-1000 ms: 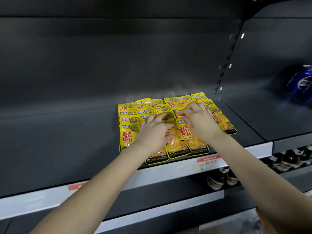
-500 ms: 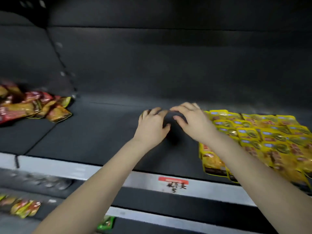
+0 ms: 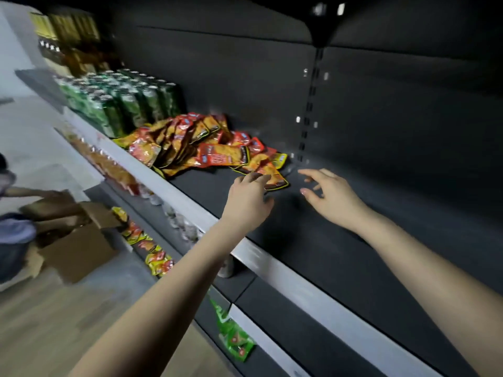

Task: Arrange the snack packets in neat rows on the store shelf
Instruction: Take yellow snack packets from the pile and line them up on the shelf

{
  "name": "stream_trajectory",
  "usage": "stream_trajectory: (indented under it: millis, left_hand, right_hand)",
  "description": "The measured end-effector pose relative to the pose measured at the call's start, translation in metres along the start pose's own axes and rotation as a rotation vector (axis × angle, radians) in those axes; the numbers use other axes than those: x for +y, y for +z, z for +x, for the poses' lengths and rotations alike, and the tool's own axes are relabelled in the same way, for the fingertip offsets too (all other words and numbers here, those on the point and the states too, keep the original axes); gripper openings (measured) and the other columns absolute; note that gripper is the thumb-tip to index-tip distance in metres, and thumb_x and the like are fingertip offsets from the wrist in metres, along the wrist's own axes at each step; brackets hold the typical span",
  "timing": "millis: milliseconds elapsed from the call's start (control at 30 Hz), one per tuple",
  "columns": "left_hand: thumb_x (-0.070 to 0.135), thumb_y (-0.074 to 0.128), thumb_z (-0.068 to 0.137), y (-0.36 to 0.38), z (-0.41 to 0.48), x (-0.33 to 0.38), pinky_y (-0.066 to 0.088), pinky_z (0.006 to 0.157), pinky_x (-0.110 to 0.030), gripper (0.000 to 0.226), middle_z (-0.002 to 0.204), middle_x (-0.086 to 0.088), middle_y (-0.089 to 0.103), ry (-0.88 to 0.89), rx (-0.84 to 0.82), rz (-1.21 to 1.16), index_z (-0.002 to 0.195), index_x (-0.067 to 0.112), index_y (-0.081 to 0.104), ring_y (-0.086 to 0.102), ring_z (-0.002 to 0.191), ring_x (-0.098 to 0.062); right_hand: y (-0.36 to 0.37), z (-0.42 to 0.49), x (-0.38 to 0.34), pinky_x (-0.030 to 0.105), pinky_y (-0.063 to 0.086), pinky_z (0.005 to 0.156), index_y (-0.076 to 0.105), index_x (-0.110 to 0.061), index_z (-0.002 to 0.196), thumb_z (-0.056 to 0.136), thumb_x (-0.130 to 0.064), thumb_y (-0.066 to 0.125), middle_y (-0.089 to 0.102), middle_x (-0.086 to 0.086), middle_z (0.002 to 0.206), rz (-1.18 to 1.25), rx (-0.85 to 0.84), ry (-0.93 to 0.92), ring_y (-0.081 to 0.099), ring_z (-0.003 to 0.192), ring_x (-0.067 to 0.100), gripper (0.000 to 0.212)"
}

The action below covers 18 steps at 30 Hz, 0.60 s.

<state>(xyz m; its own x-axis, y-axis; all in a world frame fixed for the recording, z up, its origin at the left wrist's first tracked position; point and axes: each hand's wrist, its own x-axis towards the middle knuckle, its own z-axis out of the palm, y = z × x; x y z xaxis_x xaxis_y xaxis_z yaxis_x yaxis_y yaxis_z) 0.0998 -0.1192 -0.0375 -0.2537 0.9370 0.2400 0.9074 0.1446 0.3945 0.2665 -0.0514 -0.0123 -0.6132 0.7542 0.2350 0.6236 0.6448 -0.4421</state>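
Note:
A loose heap of red and orange snack packets (image 3: 196,146) lies jumbled on the dark shelf (image 3: 340,257), just left of the slotted upright. My left hand (image 3: 249,198) reaches toward the heap's near end, fingertips at the edge of the closest packet (image 3: 275,178); whether they touch it I cannot tell. My right hand (image 3: 330,193) hovers to the right of that packet, fingers spread, holding nothing. The yellow packets from earlier are out of view.
Green cans (image 3: 122,102) stand in rows left of the heap, with bottles (image 3: 65,36) on the shelf above. Lower shelves hold more packets (image 3: 159,261) and green sachets (image 3: 235,338). A cardboard box (image 3: 79,246) and a crouching person (image 3: 13,213) are on the floor at left.
My view has swung left from the tidy yellow packets to the red and orange heap. Both hands left the yellow rows and moved across the bare shelf to the heap's edge.

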Motion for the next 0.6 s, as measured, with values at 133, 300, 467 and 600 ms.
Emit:
stream_trajectory:
  millis: [133, 300, 467, 600]
  left_hand:
    - [0.016, 0.054, 0.085, -0.016, 0.010, -0.057, 0.030, 0.105, -0.035, 0.052, 0.142, -0.011, 0.044, -0.078, 0.043, -0.001, 0.136, 0.013, 0.046, 0.041, 0.127, -0.034]
    - [0.016, 0.050, 0.087, -0.032, 0.025, -0.110, 0.031, 0.102, -0.034, 0.048, 0.137, -0.013, 0.048, -0.159, 0.060, 0.012, 0.134, 0.010, 0.048, 0.043, 0.124, -0.033]
    - [0.012, 0.048, 0.085, -0.038, 0.046, -0.145, 0.044, 0.096, -0.041, 0.038, 0.127, -0.015, 0.054, -0.179, 0.046, -0.060, 0.121, 0.005, 0.057, 0.049, 0.118, -0.035]
    - [0.015, 0.052, 0.084, -0.024, 0.064, -0.138, 0.049, 0.088, -0.042, 0.030, 0.114, -0.011, 0.062, -0.004, -0.208, -0.078, 0.111, 0.011, 0.063, 0.056, 0.108, -0.032]
  right_hand:
    - [0.031, 0.048, -0.034, 0.028, 0.040, 0.096, 0.049, -0.017, 0.133, 0.090, -0.018, 0.055, 0.051, 0.008, 0.127, 0.000, -0.056, -0.059, 0.054, 0.111, 0.025, 0.043]
    - [0.065, 0.098, -0.073, 0.022, 0.032, 0.095, 0.047, -0.018, 0.135, 0.091, -0.019, 0.055, 0.049, 0.007, 0.130, -0.046, -0.111, -0.126, 0.049, 0.117, 0.024, 0.044]
    - [0.095, 0.141, -0.078, 0.027, 0.029, 0.104, 0.038, -0.016, 0.141, 0.088, -0.004, 0.047, 0.037, 0.010, 0.142, -0.140, -0.116, 0.018, 0.039, 0.130, 0.029, 0.055]
    - [0.104, 0.166, -0.051, 0.040, 0.033, 0.107, 0.043, -0.018, 0.136, 0.083, -0.013, 0.056, 0.035, 0.014, 0.140, -0.080, 0.039, 0.392, 0.041, 0.126, 0.038, 0.055]
